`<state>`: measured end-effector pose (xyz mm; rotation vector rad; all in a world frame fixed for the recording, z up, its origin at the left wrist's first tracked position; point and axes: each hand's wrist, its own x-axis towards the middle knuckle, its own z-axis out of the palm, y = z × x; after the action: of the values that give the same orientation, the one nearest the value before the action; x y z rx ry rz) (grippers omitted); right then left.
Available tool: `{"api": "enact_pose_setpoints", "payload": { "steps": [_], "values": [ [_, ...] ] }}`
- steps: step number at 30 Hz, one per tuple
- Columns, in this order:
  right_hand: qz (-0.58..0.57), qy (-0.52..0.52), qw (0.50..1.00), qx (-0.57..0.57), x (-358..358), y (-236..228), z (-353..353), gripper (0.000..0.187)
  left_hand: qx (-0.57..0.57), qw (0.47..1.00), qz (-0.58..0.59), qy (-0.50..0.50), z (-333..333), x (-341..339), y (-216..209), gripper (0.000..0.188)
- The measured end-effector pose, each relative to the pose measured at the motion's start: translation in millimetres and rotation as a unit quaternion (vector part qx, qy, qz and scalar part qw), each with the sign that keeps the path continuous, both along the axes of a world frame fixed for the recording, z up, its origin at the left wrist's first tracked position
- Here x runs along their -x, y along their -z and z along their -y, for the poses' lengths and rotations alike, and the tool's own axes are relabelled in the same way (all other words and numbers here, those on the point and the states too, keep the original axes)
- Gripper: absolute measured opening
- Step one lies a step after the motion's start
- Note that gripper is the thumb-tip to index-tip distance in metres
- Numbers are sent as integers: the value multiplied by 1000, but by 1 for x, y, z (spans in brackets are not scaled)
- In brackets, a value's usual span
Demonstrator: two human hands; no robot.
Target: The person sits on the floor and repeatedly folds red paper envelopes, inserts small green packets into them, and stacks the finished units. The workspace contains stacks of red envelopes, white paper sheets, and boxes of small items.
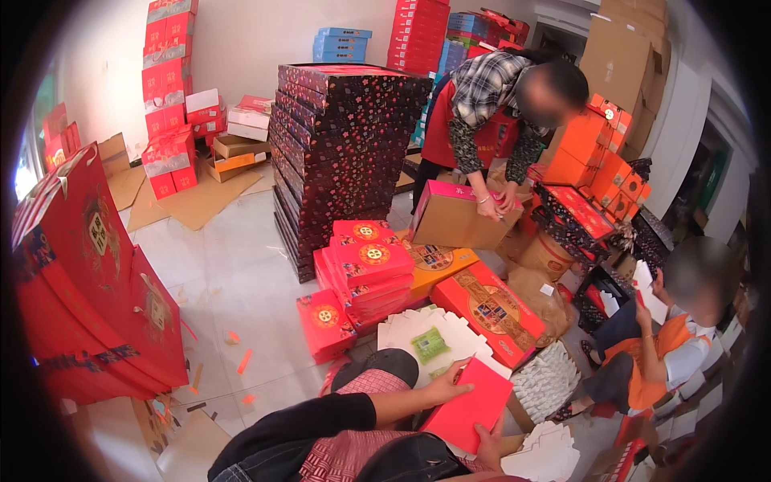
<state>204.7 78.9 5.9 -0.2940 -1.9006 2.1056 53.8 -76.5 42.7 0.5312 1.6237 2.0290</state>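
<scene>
In hand, by the look of it: handling a single red box (468, 408), held between both hands at the near middle of the scene, low over the lap. Left hand (447, 386): partly curled, gripping the box along its left edge. Right hand (487, 447): partly curled at the near right edge, against the red face; underside of both grips hidden, so impossible to tell finger placement there. Just beyond the box: white card (393, 331) with a green packet (430, 344) on top. Farther left, a pile of red boxes (369, 271); to the right, white packets (546, 382). Called for next, as a judgement: steady two-sided support, with only light pressure on the box walls.
</scene>
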Motion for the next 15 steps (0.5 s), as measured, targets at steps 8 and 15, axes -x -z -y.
{"api": "enact_pose_setpoints", "payload": {
  "steps": [8, 15],
  "values": [
    [60, 67, 992, 85, 32, -11, -29, 45, -46, 986, 125, 95, -14, 11, 25, 79],
    [21, 86, 995, 49, 65, -4, -54, 41, -15, 980, 150, 132, -33, 26, 25, 74]
  ]
}}
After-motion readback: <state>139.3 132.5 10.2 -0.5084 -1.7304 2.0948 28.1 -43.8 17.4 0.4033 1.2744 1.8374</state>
